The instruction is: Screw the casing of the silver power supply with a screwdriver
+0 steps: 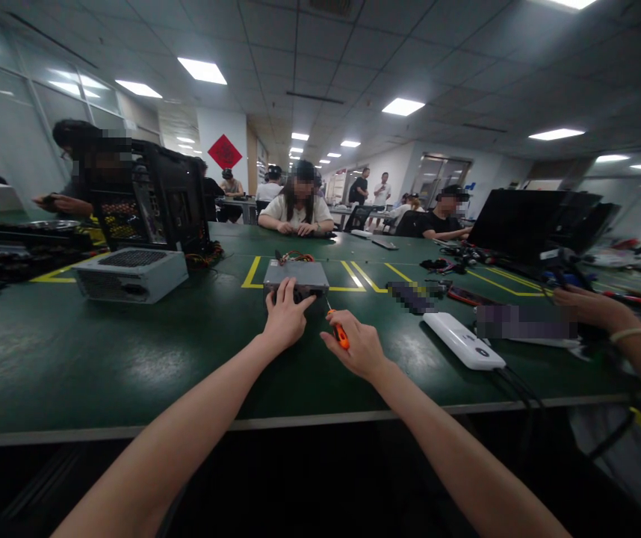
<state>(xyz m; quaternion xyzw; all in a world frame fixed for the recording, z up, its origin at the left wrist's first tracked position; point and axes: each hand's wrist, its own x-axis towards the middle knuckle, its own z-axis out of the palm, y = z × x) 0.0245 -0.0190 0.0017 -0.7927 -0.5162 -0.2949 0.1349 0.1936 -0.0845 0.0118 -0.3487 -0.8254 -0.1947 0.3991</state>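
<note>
A grey metal computer power supply unit (306,275) lies on the green table, with coloured cables (298,258) bunched at its far side. My left hand (287,314) grips its near side, fingers spread over the top edge and front face. In my right hand (358,345) is a screwdriver (341,336) with an orange and black handle. Its thin shaft points up and forward to the unit's near right corner. Whether the tip touches a screw is too small to tell.
Another power supply unit (133,276) and an open black computer case (158,198) stand to the left. A white power strip (463,341) lies at right, near another person's hand (595,310). A person (296,205) sits across the table. Black monitors (522,224) stand at far right.
</note>
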